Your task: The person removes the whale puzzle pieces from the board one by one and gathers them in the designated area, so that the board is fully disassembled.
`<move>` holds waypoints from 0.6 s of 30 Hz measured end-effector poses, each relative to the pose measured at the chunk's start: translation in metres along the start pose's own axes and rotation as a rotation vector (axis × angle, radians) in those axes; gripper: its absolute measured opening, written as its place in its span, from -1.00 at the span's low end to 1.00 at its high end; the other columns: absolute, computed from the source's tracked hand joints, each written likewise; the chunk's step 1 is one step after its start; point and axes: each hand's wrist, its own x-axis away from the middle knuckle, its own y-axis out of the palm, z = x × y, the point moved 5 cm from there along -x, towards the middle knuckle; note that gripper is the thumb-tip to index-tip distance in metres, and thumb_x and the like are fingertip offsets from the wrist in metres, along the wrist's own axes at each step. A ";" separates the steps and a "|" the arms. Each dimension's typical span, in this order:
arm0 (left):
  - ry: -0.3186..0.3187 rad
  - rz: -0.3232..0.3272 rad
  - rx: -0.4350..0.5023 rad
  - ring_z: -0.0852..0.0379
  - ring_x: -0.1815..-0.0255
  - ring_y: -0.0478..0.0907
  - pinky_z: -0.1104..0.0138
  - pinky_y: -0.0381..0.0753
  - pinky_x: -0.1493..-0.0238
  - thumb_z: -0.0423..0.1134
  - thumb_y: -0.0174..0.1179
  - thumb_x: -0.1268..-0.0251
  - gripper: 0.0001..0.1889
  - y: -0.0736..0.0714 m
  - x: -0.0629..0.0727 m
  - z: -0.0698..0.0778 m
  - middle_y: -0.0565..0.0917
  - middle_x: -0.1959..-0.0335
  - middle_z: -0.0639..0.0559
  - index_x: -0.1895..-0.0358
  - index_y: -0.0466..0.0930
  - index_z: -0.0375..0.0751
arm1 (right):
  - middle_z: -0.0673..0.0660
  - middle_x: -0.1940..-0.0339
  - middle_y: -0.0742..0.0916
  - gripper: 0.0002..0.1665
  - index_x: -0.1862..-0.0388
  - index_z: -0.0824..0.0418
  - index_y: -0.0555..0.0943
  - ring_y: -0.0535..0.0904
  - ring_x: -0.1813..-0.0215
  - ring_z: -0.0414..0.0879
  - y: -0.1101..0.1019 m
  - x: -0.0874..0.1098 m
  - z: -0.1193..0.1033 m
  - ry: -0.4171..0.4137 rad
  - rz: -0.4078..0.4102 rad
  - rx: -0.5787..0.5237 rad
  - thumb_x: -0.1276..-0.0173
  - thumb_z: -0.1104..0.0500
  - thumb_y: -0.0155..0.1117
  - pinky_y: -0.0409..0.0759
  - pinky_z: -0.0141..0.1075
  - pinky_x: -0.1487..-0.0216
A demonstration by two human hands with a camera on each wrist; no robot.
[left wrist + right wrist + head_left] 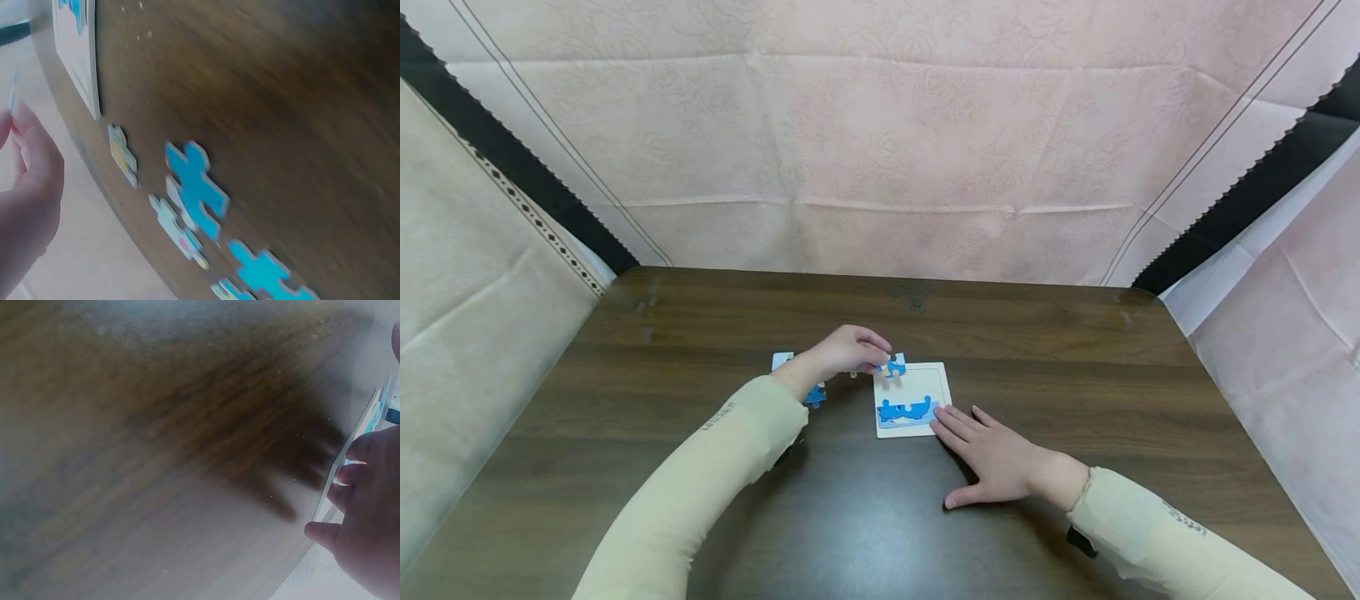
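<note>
My left hand [852, 350] pinches a blue-and-white jigsaw piece [896, 365] between thumb and fingers, over the top left of a white puzzle tray [934, 377]. The left wrist view shows that piece as a thin, edge-on sliver at the fingertips. Joined blue pieces [904, 412] lie along the tray's near side. My right hand [1000, 458] is spread low with straight fingers, its fingertips at the tray's lower right corner and its thumb out over the table. Several loose pieces lie under and beside my left wrist, among them a blue one [195, 184].
More loose pieces lie on the brown wooden table [820, 517] left of the tray: a yellow-patterned one [122, 155], a pale one [175, 230] and another blue one [265, 272]. Pale cloth [895, 150] hangs behind the table's far edge.
</note>
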 end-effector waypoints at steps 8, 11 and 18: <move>-0.032 0.023 0.015 0.15 0.32 0.61 0.23 0.64 0.01 -0.29 0.16 -0.28 -0.69 -0.022 0.013 -0.015 0.62 0.10 -0.20 -0.04 0.51 -0.36 | 0.14 -0.54 0.11 0.16 -0.49 0.17 0.06 -0.04 -0.55 0.03 0.000 0.000 -0.001 -0.011 0.010 -0.002 -0.11 -0.52 0.03 -0.01 0.12 -0.48; -0.040 0.029 0.014 0.14 0.29 0.61 0.20 0.63 -0.01 -0.30 0.16 -0.28 -0.68 -0.030 0.017 -0.022 0.61 0.08 -0.21 -0.05 0.50 -0.37 | 0.14 -0.53 0.11 0.16 -0.49 0.17 0.06 -0.03 -0.55 0.03 0.000 0.001 -0.001 -0.015 0.016 0.001 -0.11 -0.52 0.03 -0.01 0.12 -0.48; -0.067 0.021 -0.031 0.08 0.23 0.62 0.25 0.65 0.04 -0.29 0.14 -0.30 -0.67 -0.046 0.028 -0.034 0.60 0.05 -0.24 -0.07 0.49 -0.38 | 0.15 -0.53 0.11 0.16 -0.49 0.17 0.06 -0.03 -0.55 0.04 -0.001 0.001 -0.001 -0.015 0.020 0.000 -0.12 -0.50 0.05 -0.01 0.12 -0.47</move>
